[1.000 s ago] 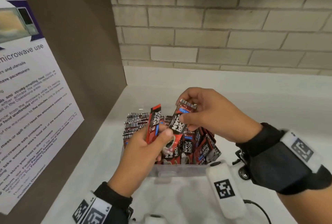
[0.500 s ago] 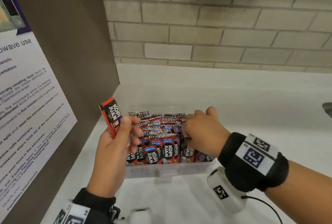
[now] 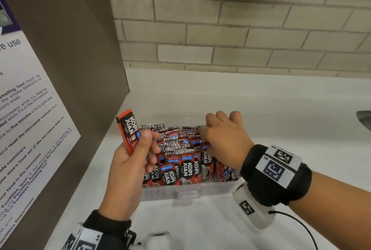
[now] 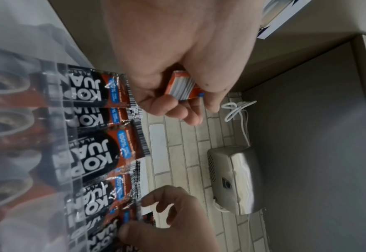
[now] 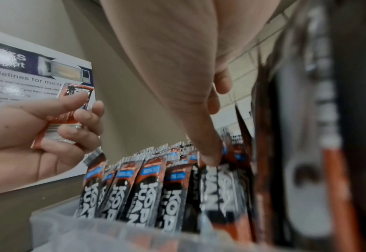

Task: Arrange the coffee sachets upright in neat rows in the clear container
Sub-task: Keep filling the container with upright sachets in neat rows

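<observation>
Mid-filing: my left hand (image 3: 130, 161) pinches one spare sachet (image 3: 128, 129); right hand (image 3: 222, 137) fingers curl among the standing rows (image 3: 176, 149), apparently parting them. Next, slot it upright.

The clear container (image 3: 190, 190) sits on the table (image 3: 261, 109), packed with upright coffee sachets (image 3: 176, 149); a poster (image 3: 30, 119) hangs left, a brick wall (image 3: 220, 35) behind.

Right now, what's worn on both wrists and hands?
Hands are bare. The right wrist has a wide black band with white panels printed with square coded markers, a white marker-tagged module under it and a thin black cable trailing off. The left wrist has a black cuff with similar white marker panels.
</observation>
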Motion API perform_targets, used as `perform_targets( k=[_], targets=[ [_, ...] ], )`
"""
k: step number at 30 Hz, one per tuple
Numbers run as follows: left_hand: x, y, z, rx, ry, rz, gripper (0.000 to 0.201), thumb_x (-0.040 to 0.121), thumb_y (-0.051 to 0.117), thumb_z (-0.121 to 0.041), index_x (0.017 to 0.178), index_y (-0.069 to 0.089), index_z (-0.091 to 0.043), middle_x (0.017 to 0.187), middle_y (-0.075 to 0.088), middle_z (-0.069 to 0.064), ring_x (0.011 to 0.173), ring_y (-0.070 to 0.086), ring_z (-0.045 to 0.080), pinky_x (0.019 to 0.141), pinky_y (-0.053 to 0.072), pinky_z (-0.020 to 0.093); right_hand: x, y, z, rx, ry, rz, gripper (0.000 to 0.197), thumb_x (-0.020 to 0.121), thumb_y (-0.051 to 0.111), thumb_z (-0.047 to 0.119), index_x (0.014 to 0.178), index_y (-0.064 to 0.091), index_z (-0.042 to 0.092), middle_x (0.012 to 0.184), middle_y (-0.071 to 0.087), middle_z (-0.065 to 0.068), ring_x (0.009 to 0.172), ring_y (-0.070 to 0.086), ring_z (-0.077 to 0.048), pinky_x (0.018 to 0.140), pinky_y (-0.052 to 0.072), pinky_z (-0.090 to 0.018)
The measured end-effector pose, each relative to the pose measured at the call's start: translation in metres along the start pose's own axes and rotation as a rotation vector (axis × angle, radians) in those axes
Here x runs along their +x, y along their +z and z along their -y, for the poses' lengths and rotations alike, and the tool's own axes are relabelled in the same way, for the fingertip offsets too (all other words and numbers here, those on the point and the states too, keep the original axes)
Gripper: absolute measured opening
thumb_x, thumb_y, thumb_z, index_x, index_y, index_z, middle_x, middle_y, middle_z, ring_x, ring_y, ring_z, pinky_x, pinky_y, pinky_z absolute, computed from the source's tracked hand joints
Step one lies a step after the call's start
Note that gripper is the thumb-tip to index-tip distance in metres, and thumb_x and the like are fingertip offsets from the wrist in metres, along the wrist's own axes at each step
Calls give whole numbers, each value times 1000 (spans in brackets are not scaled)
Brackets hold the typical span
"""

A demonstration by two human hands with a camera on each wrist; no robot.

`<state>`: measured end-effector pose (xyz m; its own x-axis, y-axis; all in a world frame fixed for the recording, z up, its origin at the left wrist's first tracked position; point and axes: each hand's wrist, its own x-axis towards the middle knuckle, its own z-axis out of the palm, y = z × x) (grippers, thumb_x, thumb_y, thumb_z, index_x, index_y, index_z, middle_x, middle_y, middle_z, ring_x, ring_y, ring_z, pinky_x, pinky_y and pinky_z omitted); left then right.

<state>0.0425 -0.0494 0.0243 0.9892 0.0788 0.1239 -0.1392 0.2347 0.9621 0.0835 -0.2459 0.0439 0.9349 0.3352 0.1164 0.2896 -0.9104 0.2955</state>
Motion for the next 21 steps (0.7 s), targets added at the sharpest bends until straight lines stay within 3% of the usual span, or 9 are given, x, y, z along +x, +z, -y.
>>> perform_targets(
  k=[2,4,6,8,11,14,18,20,21],
  targets=[
    [0,3,0,4,-34,10,23,81,60,-47,77,71,-27,63,50,-4,54,42,6,46,37,16,-2,-1,-4,44,-4,-5,32,81,64,23,112,55,21,105,47,0,102,42,-23,81,19,-39],
    [-1,4,0,8,-70,40,21,79,58,-43,77,71,-26,59,43,-5,51,38,6,44,34,16,-3,-7,-8,85,4,-24,38,83,63,29,118,49,23,109,45,2,103,40,-20,79,17,-37],
    [0,6,1,-46,-124,104,11,82,69,-33,83,68,-22,57,38,-4,48,33,7,41,29,17,-4,-16,-14,215,16,-50,37,85,61,33,119,48,26,109,44,5,103,41,-17,77,15,-33],
    [0,8,0,-176,-206,214,23,72,69,-22,91,58,-14,57,38,-1,43,31,9,37,24,18,-5,-28,-20,452,29,-85,33,89,58,30,120,50,28,109,46,7,98,45,-12,80,21,-29],
    [-2,15,-2,-350,-318,374,38,63,61,-26,92,44,-10,56,40,4,38,33,11,35,26,16,-7,-49,-24,977,-13,-105,26,90,60,21,115,55,28,108,58,7,84,56,-10,72,41,-14],
    [-5,27,-4,-262,-344,427,32,72,55,-20,100,47,-7,57,50,11,37,42,18,34,32,19,-9,-66,-17,1262,-100,4,33,88,65,17,117,56,28,105,66,2,80,63,-17,72,49,-22],
    [-11,38,-6,-107,-310,422,20,79,58,-17,98,57,-11,65,59,16,45,52,24,38,40,26,-6,-66,-14,1222,-130,-10,26,84,67,5,103,65,23,85,63,-4,77,61,-26,76,51,-37],
    [-14,38,-7,-123,-308,421,18,83,59,-20,99,61,-13,70,60,14,49,50,20,43,41,27,-6,-66,-19,1233,-126,-1,22,83,64,-1,90,64,21,82,63,-4,73,60,-26,74,51,-36],
    [-15,37,-7,-164,-320,411,26,83,53,-25,103,61,-12,71,59,13,51,49,19,45,40,26,-8,-68,-21,1251,-136,17,21,83,63,-4,85,63,18,80,64,-3,70,59,-23,72,51,-34]
  ],
)
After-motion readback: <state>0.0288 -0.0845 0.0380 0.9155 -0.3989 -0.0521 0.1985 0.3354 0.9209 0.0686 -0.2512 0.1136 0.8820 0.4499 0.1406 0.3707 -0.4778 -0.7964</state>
